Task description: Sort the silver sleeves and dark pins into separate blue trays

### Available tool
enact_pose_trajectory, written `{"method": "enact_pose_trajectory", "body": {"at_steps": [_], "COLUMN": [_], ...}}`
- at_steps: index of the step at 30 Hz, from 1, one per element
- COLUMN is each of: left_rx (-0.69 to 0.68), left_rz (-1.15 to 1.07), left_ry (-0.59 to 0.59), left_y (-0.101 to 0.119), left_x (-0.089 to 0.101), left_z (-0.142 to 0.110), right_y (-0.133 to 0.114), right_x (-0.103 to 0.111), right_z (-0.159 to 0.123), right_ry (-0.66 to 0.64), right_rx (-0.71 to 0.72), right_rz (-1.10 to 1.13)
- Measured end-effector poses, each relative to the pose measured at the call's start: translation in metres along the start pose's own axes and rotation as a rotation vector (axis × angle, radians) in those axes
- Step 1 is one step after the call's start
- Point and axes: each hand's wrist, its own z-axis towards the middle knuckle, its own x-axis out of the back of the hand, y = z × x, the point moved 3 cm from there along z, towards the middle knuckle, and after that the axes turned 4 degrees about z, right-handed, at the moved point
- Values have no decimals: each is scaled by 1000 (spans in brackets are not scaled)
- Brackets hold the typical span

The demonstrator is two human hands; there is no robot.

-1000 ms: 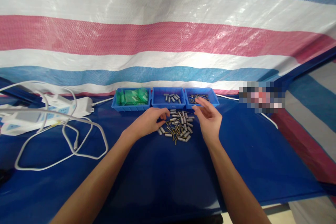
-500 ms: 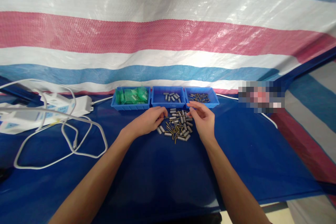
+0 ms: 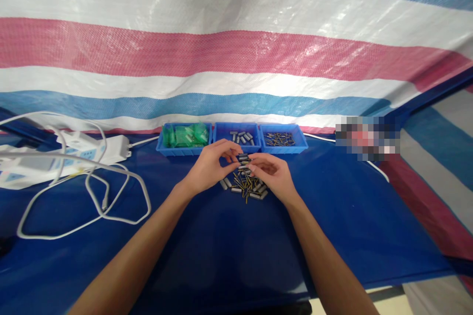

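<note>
My left hand (image 3: 212, 163) is over the pile, its thumb and fingers curled into a pinch at the pile's left side. Facing it closely, my right hand (image 3: 275, 173) also pinches, thumb against forefinger. Whatever small piece sits in either pinch is too small to make out. Beneath the fingertips lie grey metal cylinders (image 3: 236, 190) mixed with thin brass-coloured pins (image 3: 247, 196). My right hand covers the pile's upper right part.
Three blue bins stand behind the pile: the left bin (image 3: 185, 151) holds green plastic packets, the middle bin (image 3: 236, 128) several grey cylinders, the right bin (image 3: 284, 149) many thin pins. Power strips (image 3: 114, 150) and a looped white cable (image 3: 148, 192) occupy the left. A striped sheet (image 3: 229, 54) hangs behind.
My right hand has moved left and slightly down from near the right bin, over the pile. My left hand has shifted slightly right, and the fingertips of both now nearly meet.
</note>
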Motion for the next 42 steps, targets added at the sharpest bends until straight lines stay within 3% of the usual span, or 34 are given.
{"method": "enact_pose_trajectory", "body": {"at_steps": [6, 10, 16, 20, 32, 37, 42], "left_rx": [-31, -7, 45, 67, 90, 236, 318], "left_rz": [32, 64, 213, 324, 303, 13, -363], "left_ry": [0, -70, -470, -552, -304, -115, -91], "left_y": [4, 4, 4, -2, -13, -11, -8], "left_x": [-4, -4, 5, 8, 6, 8, 2], "left_z": [-1, 0, -7, -13, -7, -1, 0], "right_y": [-2, -3, -8, -8, -5, -6, -3], "right_x": [-5, -2, 19, 32, 19, 12, 2], "right_z": [-1, 1, 4, 4, 4, 3, 0], "right_ry": [-36, 9, 311, 448, 349, 247, 82], "right_rx": [-25, -18, 130, 222, 145, 105, 74], "right_rz": [68, 52, -32, -77, -48, -76, -89]}}
